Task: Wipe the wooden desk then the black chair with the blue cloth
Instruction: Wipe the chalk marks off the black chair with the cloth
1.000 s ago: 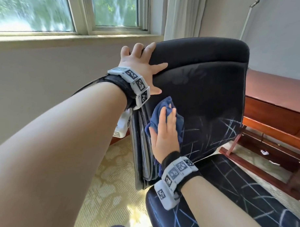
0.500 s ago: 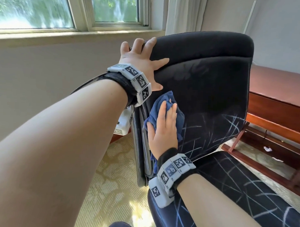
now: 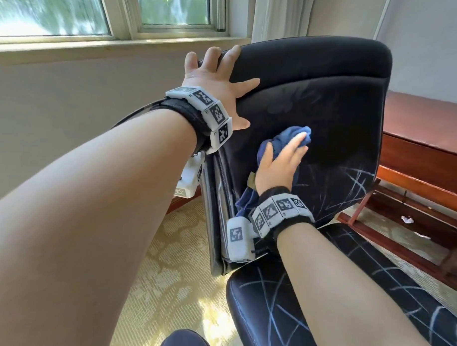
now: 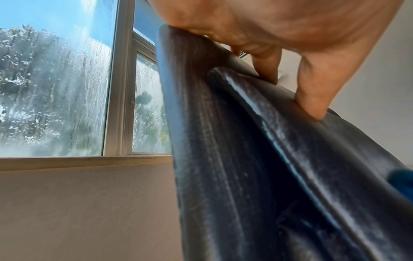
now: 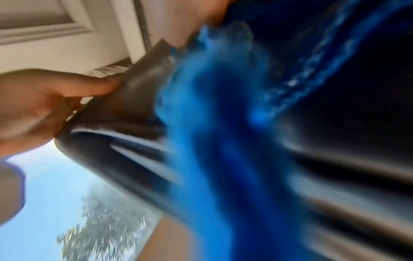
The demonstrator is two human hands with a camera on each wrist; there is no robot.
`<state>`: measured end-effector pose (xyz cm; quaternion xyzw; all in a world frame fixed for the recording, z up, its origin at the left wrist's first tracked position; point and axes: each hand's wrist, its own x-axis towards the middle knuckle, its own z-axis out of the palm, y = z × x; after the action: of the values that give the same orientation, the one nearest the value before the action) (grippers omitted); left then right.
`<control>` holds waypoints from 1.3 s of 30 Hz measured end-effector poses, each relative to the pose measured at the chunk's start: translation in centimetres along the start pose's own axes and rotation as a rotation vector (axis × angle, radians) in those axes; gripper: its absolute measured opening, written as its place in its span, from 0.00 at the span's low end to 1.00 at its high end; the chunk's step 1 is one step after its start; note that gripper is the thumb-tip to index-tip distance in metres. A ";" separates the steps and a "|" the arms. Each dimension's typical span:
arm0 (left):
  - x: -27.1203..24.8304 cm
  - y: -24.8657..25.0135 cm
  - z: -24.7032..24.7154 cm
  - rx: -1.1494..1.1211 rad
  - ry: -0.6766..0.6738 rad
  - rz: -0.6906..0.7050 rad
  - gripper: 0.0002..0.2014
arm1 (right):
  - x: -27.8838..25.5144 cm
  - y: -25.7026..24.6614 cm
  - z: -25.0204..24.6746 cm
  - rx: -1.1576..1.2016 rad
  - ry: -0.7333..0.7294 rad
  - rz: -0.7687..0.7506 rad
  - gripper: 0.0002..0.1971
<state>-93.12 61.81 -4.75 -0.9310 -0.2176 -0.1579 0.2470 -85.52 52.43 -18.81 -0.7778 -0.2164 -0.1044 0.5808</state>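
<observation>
Left hand (image 3: 215,82): arm extended, fingers hooked over chair (image 3: 328,104) top corner, thumb splayed on its front. Right hand (image 3: 279,165): fingers straight, pressing cloth (image 3: 283,138) flat to backrest.

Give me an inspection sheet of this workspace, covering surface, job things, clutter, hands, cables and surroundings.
Surface: black padded chair backrest, white streaks on its lower part and on the seat.
Job's things: crumpled blue cloth pressed on the backrest; reddish-brown wooden desk to the right.
Clutter: white paper scraps on the floor under the desk.
Grippers: left hand holds the backrest's top corner; right hand presses the cloth flat.
Cables: nothing seen.
Surroundings: window, curtain, patterned carpet.
</observation>
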 end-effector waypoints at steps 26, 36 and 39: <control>1.1 0.6 1.0 0.019 0.035 0.001 0.36 | -3.6 2.7 0.7 0.048 -0.158 -0.197 0.31; 1.9 1.1 1.5 0.091 0.021 0.033 0.36 | 0.9 5.2 -0.7 -0.063 -0.046 0.100 0.33; 2.2 1.3 2.0 0.155 0.057 0.146 0.35 | -0.7 5.0 0.1 -0.101 -0.136 -0.028 0.32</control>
<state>-90.26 62.61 -6.02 -0.9175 -0.1539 -0.1484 0.3353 -83.82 51.17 -23.44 -0.8084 -0.2605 -0.0701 0.5232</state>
